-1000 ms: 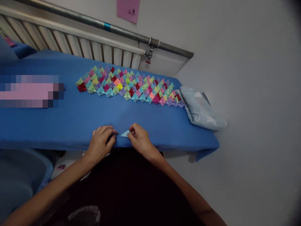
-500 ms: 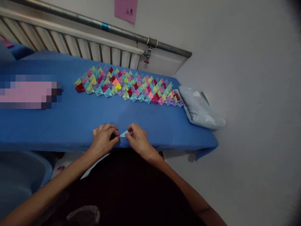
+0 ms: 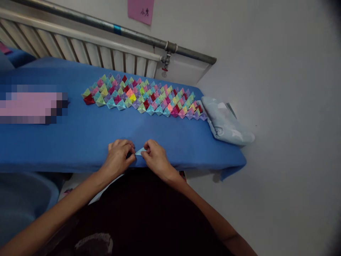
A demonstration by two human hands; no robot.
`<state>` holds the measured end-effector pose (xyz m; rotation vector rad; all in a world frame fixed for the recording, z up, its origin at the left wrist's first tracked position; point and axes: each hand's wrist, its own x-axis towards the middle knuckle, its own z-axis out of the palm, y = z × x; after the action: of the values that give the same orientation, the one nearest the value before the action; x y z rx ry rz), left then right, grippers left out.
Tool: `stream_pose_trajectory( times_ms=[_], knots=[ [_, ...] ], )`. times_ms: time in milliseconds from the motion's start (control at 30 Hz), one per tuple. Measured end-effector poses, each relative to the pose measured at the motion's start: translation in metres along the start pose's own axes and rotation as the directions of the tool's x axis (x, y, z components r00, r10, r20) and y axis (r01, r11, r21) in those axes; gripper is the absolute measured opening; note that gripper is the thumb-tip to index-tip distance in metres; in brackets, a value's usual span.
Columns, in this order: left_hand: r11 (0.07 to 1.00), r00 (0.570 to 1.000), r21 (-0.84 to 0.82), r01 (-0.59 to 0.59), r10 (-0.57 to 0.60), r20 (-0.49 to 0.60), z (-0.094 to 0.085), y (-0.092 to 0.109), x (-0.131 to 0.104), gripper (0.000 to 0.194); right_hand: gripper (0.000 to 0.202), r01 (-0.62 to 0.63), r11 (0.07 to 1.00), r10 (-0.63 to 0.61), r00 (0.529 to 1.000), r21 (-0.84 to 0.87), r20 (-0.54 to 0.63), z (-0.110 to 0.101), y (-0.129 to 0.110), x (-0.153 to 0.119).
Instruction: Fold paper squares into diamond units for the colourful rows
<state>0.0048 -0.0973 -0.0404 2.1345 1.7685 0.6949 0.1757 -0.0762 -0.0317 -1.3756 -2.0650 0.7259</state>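
A small light-blue piece of folded paper [image 3: 140,152] shows between my hands, above the front part of the blue-covered table. My right hand [image 3: 156,156] pinches its right side between thumb and fingers. At the pointed left end, my left hand [image 3: 119,153] is closed with thumb and fingertips on the tip. Both hands hide parts of the paper. Beyond them, several rows of folded paper boats [image 3: 144,96] in many colours stand close together on the cloth.
The blue cloth [image 3: 87,142] drapes over the table's front edge. A folded pale-blue fabric bundle [image 3: 226,122] lies at the right end. A pixelated pink patch [image 3: 29,106] is at the left. Behind stand a radiator [image 3: 90,55] and a pipe [image 3: 144,39] with a valve [image 3: 166,64].
My left hand has shifted slightly right, its fingers still at the paper's tip. The right hand keeps its pinch. The whole view has moved a little.
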Motion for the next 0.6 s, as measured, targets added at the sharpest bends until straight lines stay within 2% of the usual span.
stream_pose_trajectory(
  times_ms=[167, 333, 600],
  knots=[
    [0.995, 0.995, 0.033, -0.094, 0.096, -0.042, -0.001, -0.006, -0.006, 0.013, 0.007, 0.026, 1.0, -0.026, 1.0, -0.012, -0.003, 0.001, -0.001, -0.001],
    [0.968, 0.966, 0.097, -0.231, 0.24, -0.093, -0.001, -0.008, -0.016, 0.015, 0.008, 0.03, 0.999, -0.03, 1.0, -0.017, -0.006, 0.001, -0.001, -0.001],
    [0.922, 0.927, 0.198, -0.333, 0.359, -0.111, 0.0, -0.011, -0.018, 0.025, 0.007, 0.031, 0.999, -0.031, 1.0, -0.036, -0.003, 0.0, -0.002, -0.002]
  ],
)
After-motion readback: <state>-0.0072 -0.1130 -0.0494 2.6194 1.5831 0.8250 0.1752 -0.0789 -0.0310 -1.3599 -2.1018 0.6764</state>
